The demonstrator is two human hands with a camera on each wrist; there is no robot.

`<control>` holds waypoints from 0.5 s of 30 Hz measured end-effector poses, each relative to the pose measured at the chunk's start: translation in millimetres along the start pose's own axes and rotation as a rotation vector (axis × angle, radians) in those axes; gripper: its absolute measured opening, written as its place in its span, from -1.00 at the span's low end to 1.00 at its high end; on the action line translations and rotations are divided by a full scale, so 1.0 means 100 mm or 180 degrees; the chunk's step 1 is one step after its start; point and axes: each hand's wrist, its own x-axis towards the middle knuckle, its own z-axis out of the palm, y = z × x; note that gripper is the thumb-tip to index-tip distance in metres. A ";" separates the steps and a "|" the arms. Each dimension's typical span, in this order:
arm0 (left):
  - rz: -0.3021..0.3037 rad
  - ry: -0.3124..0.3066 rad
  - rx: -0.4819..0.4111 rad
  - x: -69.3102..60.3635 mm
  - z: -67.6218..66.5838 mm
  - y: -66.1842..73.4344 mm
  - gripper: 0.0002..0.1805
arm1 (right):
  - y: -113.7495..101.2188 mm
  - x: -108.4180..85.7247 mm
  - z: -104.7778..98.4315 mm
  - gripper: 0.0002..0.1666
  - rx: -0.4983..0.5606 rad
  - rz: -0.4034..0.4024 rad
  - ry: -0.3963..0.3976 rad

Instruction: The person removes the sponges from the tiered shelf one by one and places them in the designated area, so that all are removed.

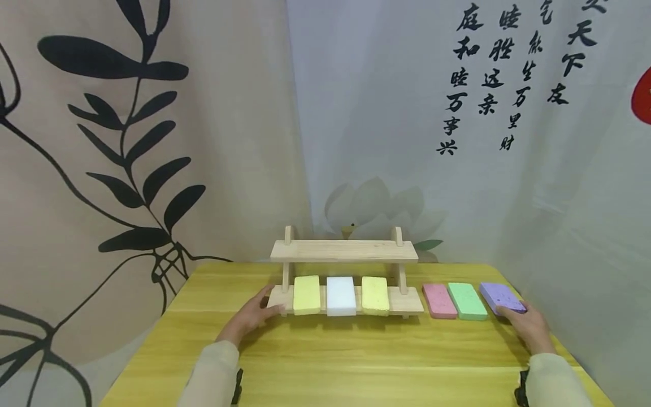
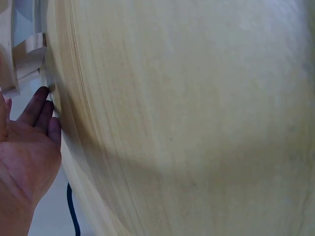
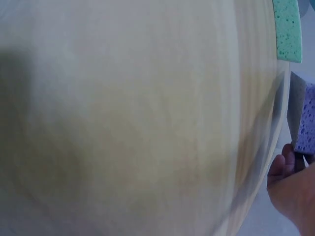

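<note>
A two-tier wooden rack (image 1: 344,251) stands at the back of the table. My left hand (image 1: 251,317) holds the left end of its lower board, thumb at the front and fingertips behind. In the left wrist view, the outer fingers of this hand (image 2: 32,142) are extended beside the rack's leg (image 2: 29,51). On the lower board lean a yellow sponge (image 1: 307,295), a white sponge (image 1: 341,296) and another yellow sponge (image 1: 374,295). At the right, my right hand (image 1: 530,327) pinches a purple sponge (image 1: 500,297) by its near end, seemingly raised off the table.
Right of the rack, a pink sponge (image 1: 439,301) and a green sponge (image 1: 467,301) lie side by side on the yellow wooden table (image 1: 366,353). A printed curtain (image 1: 244,141) hangs behind the table, and pale cloth borders its right edge.
</note>
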 end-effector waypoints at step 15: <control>-0.0031 0.0002 0.0028 -0.01 0.02 0.03 -0.02 | 0.04 -0.01 -0.04 0.29 -0.0304 0.0039 -0.0350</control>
